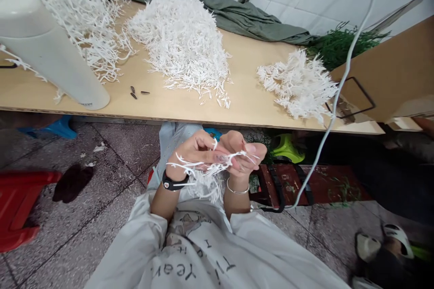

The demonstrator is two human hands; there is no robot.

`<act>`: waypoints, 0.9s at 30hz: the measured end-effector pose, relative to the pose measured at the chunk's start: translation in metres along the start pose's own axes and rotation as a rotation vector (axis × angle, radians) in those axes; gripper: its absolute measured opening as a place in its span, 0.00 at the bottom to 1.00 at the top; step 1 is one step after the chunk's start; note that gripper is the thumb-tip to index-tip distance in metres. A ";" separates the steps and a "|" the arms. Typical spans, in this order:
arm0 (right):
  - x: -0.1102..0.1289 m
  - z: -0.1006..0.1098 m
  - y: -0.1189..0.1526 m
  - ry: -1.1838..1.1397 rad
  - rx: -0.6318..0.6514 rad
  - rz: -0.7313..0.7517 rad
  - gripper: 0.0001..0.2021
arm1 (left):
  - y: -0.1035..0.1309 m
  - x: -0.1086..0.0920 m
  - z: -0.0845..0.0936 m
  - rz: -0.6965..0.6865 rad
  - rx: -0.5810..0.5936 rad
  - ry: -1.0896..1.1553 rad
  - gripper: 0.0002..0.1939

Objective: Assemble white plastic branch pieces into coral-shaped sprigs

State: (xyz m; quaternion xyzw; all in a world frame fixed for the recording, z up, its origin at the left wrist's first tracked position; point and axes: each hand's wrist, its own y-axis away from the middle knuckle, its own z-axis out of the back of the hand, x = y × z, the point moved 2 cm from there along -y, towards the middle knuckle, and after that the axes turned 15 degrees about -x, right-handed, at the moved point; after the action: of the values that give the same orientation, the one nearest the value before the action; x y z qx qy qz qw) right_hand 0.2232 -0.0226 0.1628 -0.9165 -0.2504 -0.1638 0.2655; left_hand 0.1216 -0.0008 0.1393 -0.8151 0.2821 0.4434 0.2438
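My left hand (198,150), above a black wristband, has its fingers closed on a bunch of white branching plastic sprigs (203,179). The sprigs hang below the palms, over my lap. Beside it and touching the same bunch, my right hand (247,150) pinches the sprig ends between thumb and curled fingers. Thin white tips stick out past both hands. On the table (247,108) in front lie a dense heap of short white sprigs (186,36), a smaller pile (298,83) to the right, and a loose tangle of longer ones (84,13) at left.
A white bottle (57,54) stands at the table's left, near several dark seeds (134,92). A white cable (339,86) hangs down at right, before a cardboard box (396,67) and green plastic foliage (342,45). A red stool (23,207) is at lower left.
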 end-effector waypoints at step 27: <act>0.064 0.062 -0.028 1.761 -1.021 0.795 0.11 | -0.004 -0.016 0.023 -0.394 -0.785 0.038 0.10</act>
State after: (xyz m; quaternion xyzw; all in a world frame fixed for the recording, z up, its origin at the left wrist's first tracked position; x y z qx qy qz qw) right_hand 0.2710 0.0572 0.1519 -0.4953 0.4389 -0.7492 -0.0259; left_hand 0.1034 0.0204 0.1428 -0.8921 -0.0642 0.4471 -0.0097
